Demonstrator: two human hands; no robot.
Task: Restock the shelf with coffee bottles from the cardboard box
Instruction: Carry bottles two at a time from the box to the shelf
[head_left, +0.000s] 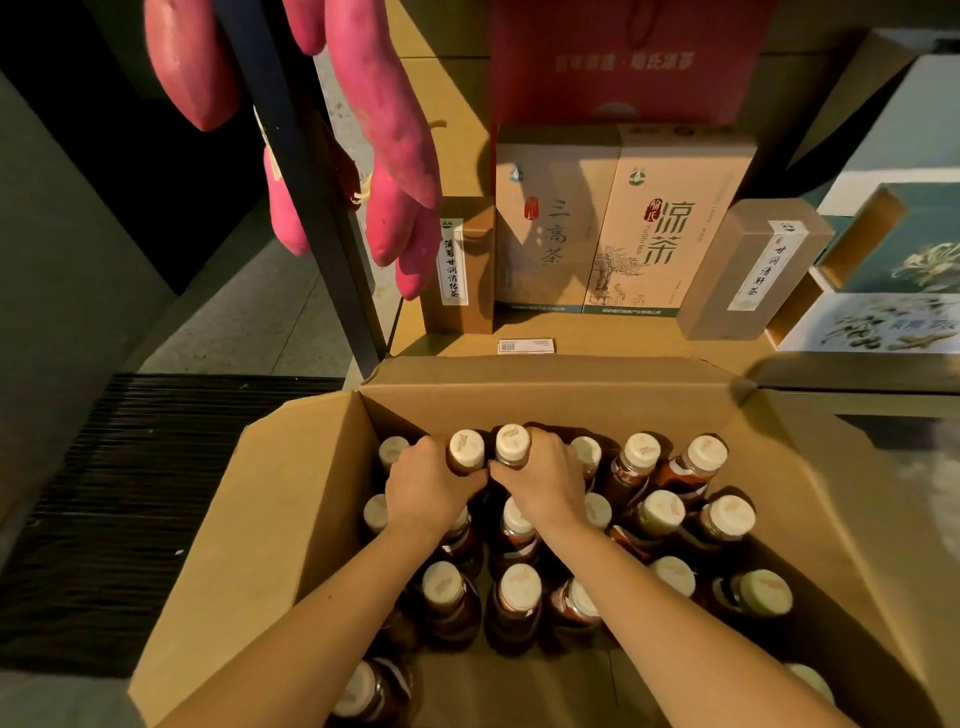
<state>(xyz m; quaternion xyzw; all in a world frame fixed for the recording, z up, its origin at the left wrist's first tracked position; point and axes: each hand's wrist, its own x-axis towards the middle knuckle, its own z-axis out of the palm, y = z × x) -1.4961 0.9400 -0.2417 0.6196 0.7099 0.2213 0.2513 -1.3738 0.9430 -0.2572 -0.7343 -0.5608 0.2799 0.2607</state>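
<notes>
Gripping the left coffee bottle (466, 451) by the neck with the left hand (431, 488), fingers curled round it just below the cream cap. Gripping the right coffee bottle (512, 443) the same way with the right hand (545, 483), with the cap poking up past the knuckles. Held side by side, caps nearly touching and thumbs close together below them, at the far end of the open cardboard box (291, 519), a little left of its middle. Cannot tell whether either stands on the box floor or hangs clear of it.

Around and nearer: more dark bottles (660, 514) with pale caps, mostly upright in loose rows, a few on the right leaning.

Just beyond the box's far flap: the brown shelf (623, 340), with a small white price tag (526, 345) lying on its near edge. Standing on it, left to right: a narrow brown box (460, 265), two tall tea cartons (553, 223) pressed together, a second narrow box (753, 270) tilted rightward, then blue-green gift boxes (904, 244) at the far right. Behind the cartons, a red gift bag (623, 57).

Hanging at the far left beside a dark slanted post (306, 182): pink-red sweet potatoes (384, 104). On the floor left of the box, a dark ribbed mat (130, 493)
</notes>
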